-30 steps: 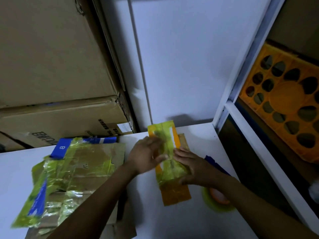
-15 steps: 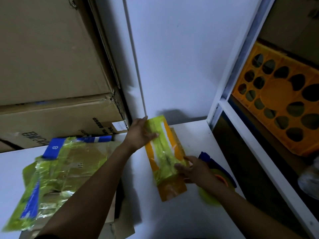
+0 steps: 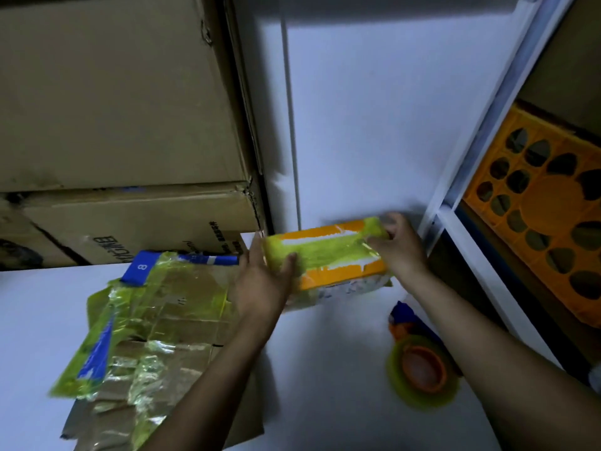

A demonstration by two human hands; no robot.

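gripping an orange packet [image 3: 328, 255] banded with yellow-green tape, a person holds it crosswise at the centre of the frame, close to the white wall [image 3: 374, 125]. the left hand [image 3: 263, 281] clasps the packet's left end, thumb laid on the top face and fingers wrapped behind. the right hand [image 3: 401, 247] curls round the right end. the packet is tilted, top face toward the camera, low over the white tabletop [image 3: 325, 369]; whether it touches the surface cannot be told. at lower right a roll of yellow-green tape [image 3: 419, 402] with an orange core lies flat on the tabletop beside the right forearm, a blue object [image 3: 405, 315] just above it. at lower left lies flattened cardboard [image 3: 169, 307] covered in similar tape. stacked cardboard boxes [image 3: 113, 109] fill the upper left; an orange crate [image 3: 559, 203] stands at the right edge.
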